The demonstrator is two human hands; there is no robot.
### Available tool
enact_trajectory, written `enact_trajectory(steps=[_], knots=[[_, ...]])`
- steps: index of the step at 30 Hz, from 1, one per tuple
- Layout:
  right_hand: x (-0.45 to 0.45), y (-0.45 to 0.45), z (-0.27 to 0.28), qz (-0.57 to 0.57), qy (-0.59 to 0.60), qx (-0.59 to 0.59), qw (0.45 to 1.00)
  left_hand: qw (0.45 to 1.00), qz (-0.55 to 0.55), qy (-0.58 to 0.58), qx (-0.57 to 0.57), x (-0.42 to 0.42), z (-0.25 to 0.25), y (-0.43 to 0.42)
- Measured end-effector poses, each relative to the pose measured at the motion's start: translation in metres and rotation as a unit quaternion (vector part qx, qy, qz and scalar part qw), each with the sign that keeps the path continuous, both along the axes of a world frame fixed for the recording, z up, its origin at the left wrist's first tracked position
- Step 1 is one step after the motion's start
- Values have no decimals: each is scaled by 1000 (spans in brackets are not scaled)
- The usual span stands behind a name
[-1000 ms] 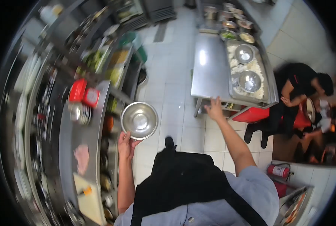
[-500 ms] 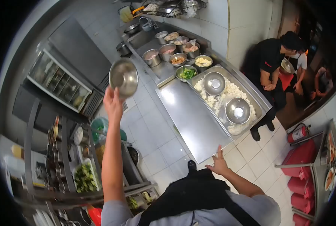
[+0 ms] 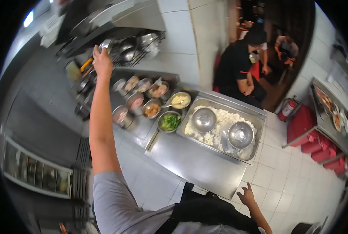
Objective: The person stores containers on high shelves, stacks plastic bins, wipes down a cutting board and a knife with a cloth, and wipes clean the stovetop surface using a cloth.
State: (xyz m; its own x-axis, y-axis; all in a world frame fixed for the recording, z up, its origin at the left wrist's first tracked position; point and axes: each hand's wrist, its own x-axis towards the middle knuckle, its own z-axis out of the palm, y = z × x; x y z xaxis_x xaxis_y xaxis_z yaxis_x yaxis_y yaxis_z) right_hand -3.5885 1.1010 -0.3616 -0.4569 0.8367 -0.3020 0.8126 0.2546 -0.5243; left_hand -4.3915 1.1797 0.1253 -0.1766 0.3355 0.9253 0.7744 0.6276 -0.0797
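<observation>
My left hand is raised at the end of a stretched arm and grips a metal bowl, seen mostly edge-on beside the wire rack. More metal bowls sit in that rack. Low down, my right hand is off the steel counter, near its corner, with fingers apart and nothing in them. On the counter, a deep steel tray contains white, crumbly food. Two empty metal bowls, one at the left and one at the right, rest on the food.
Several metal containers of food stand beyond the tray, including chopped greens and a yellow food with a spoon. A person in black is behind the counter by the doorway. A fire extinguisher and red bins are at right.
My left hand has carried the bowl up and forward to the wire rack. My right hand has come away from the counter edge. My view has turned toward the rack.
</observation>
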Motion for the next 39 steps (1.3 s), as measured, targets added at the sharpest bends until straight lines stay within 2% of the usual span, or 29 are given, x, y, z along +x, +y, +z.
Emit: enact_trajectory(steps=[1, 4, 7, 8, 9, 10, 11, 12, 13, 14, 15, 16, 17, 18, 19, 20, 21, 22, 24, 25, 26, 28, 29, 30, 31, 33, 36, 38, 39], knots=[[6, -22, -9, -46, -28, 7, 999, 1000, 0, 17, -14, -25, 1, 24], [15, -86, -8, -154, -74, -91, 981, 998, -7, 13, -64, -62, 2, 95], [40, -165, -31, -255, -107, -186, 943, 964, -43, -77, -252, -60, 0, 151], [46, -188, -36, -289, -134, -223, 921, 963, -98, -30, -248, -56, -5, 162], [54, -215, -40, -317, -146, -252, 902, 958, -160, 32, -235, -92, -22, 183], [72, -244, -72, -310, -175, -268, 895, 952, -182, -4, -247, -82, -16, 178], [96, -275, -116, -239, -204, -301, 901, 952, -158, -18, -260, -101, -17, 185], [86, -286, -89, -299, -221, -334, 866, 933, -242, -27, -264, -124, -20, 186], [117, -336, -171, -122, -242, -279, 921, 925, -269, -100, -248, -122, -16, 176], [116, -341, -143, -44, -277, -335, 900, 894, -315, -187, -258, -112, -5, 162], [116, -354, -144, -124, -234, -382, 885, 893, -311, -161, -284, -111, 3, 150], [126, -379, -174, -29, -272, -297, 915, 899, -321, -156, -253, -115, 5, 141], [139, -399, -215, -68, -266, -312, 910, 915, -320, -138, -204, -112, 8, 128], [142, -401, -221, -107, -207, -325, 917, 948, -252, -123, -149, -100, 9, 107], [138, -386, -191, -192, -176, -362, 895, 971, -199, -117, -59, -84, 4, 90], [131, -371, -160, -278, -146, -388, 867, 966, -243, -83, 16, -58, -1, 72], [137, -363, -149, -308, -105, -379, 866, 957, -269, -54, 94, -15, -15, 54], [144, -359, -142, -336, -63, -369, 864, 918, -322, -134, 190, 8, -40, 49], [164, -350, -121, -434, 6, -324, 841, 843, -378, -237, 300, 188, -89, 18], [176, -343, -110, -466, 40, -326, 821, 840, -447, -193, 238, 246, -129, 7], [198, -342, -104, -497, 73, -325, 802, 839, -397, -328, 178, 343, -159, -5], [246, -345, -127, -461, -10, -216, 861, 616, -624, -480, 32, 470, -255, 9], [269, -349, -139, -439, -54, -161, 882, 539, -616, -570, -71, 537, -294, 16], [289, -351, -137, -457, -46, -139, 878, 470, -625, -587, -209, 618, -307, -1], [306, -345, -133, -474, -40, -117, 872, 366, -600, -590, -398, 678, -292, -19], [338, -330, -117, -528, 21, -116, 841, 258, -564, -362, -696, 762, -266, -31], [386, -300, -79, -608, 173, -152, 760, 217, -573, -457, -645, 850, -222, -24], [419, -283, -84, -644, 248, -140, 710, 239, -702, -388, -547, 903, -179, -11], [433, -276, -99, -664, 271, -120, 686, 178, -744, -389, -513, 926, -159, -2]])
